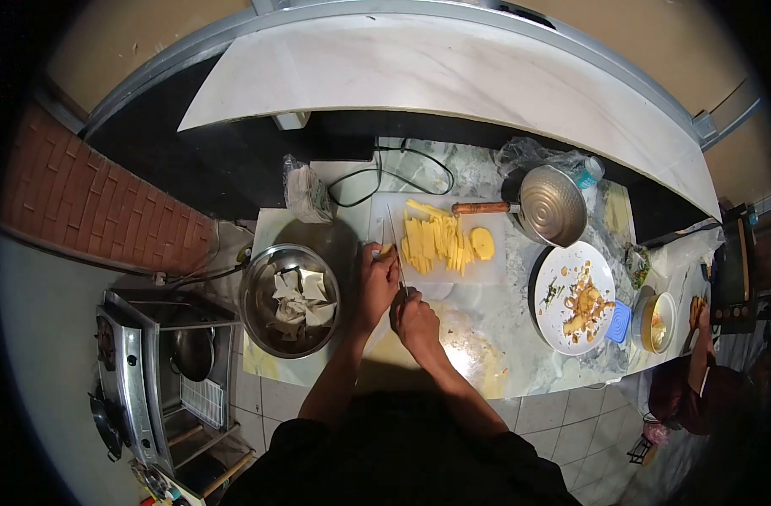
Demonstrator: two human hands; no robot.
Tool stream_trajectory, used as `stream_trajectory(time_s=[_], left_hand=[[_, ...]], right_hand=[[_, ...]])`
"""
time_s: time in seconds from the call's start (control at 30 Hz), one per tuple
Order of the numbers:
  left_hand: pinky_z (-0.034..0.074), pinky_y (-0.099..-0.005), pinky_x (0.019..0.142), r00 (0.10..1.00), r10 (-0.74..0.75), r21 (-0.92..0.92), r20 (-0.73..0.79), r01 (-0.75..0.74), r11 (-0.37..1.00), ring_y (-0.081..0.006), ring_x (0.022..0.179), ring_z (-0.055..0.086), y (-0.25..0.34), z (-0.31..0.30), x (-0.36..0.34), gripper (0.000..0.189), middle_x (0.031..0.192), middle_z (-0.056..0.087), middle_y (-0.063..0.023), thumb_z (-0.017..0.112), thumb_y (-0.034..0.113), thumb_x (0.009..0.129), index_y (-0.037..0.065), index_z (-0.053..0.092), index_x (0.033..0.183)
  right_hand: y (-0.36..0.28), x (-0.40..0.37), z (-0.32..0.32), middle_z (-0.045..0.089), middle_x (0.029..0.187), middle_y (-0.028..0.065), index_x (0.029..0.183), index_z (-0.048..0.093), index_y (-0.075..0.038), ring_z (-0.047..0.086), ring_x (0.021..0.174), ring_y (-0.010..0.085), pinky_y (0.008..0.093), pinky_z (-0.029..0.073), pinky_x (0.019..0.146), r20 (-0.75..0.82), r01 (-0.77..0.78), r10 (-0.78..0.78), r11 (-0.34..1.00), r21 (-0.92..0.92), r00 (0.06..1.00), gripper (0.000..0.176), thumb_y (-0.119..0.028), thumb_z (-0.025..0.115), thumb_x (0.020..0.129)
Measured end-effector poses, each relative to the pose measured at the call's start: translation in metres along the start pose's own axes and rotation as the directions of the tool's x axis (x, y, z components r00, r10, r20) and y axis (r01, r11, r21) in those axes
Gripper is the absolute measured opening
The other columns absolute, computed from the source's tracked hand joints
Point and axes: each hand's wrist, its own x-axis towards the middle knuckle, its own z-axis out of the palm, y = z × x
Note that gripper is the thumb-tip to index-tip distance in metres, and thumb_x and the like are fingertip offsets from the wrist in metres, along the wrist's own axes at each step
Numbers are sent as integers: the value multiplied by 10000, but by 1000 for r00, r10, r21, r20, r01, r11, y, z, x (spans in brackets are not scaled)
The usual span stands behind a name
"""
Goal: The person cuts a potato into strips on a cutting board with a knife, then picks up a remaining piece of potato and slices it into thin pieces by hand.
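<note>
My right hand [416, 324] is wrapped round the handle of a kitchen knife [392, 226], whose thin blade points away from me over the left part of a white cutting board [490, 271]. Close by on the left, my left hand [377, 277] is curled over a small yellowish potato piece [387, 250], mostly hidden by the fingers, against the blade. Cut potato strips [436, 239] lie in a pile on the board to the right of the knife. Beside them rests a rounded potato chunk [482, 243].
A steel bowl [250, 325] with folded white wrappers stands left. To the right are a saucepan [554, 205] with its wooden handle over the board, a white plate [554, 325] of peelings, a blue lid [619, 322] and a tub [658, 323]. Another person [693, 384] is far right.
</note>
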Motion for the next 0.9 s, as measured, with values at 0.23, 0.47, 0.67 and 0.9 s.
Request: stream_trajectory(time_s=[0.23, 0.47, 0.67, 0.9], left_hand=[[474, -357, 623, 999, 38, -1, -15, -38, 999, -296, 674, 584, 2, -1, 1, 295, 1031, 496, -218, 566, -16, 767, 3, 610, 1058], [475, -358, 637, 996, 73, 40, -51, -71, 997, -282, 681, 588, -3, 1, 0, 302, 1012, 498, -193, 573, -5, 770, 20, 611, 1069], [469, -357, 669, 1000, 24, -62, 3, -24, 998, -285, 707, 579, -16, 8, -1, 323, 981, 502, -188, 571, -31, 754, 15, 606, 1072], [457, -377, 737, 998, 57, -3, -22, -57, 998, -332, 808, 566, -15, 7, -2, 292, 972, 507, -188, 571, 5, 773, -18, 597, 1064]], right_hand=[[13, 5, 9, 588, 719, 294, 906, 480, 98, 596, 699, 445, 500, 484, 619, 6, 29, -29, 999, -16, 1000, 303, -203, 464, 880], [5, 9, 6, 599, 755, 299, 889, 484, 102, 608, 729, 437, 494, 496, 644, 34, -23, 23, 1000, -6, 999, 320, -218, 474, 876], [13, 1, 13, 612, 753, 278, 894, 481, 88, 623, 699, 414, 484, 504, 627, -16, -3, 1, 992, -125, 1000, 283, -192, 485, 854], [11, -3, -1, 616, 739, 261, 882, 484, 53, 622, 692, 410, 484, 501, 623, -3, -38, 38, 987, -157, 999, 279, -226, 480, 861]])
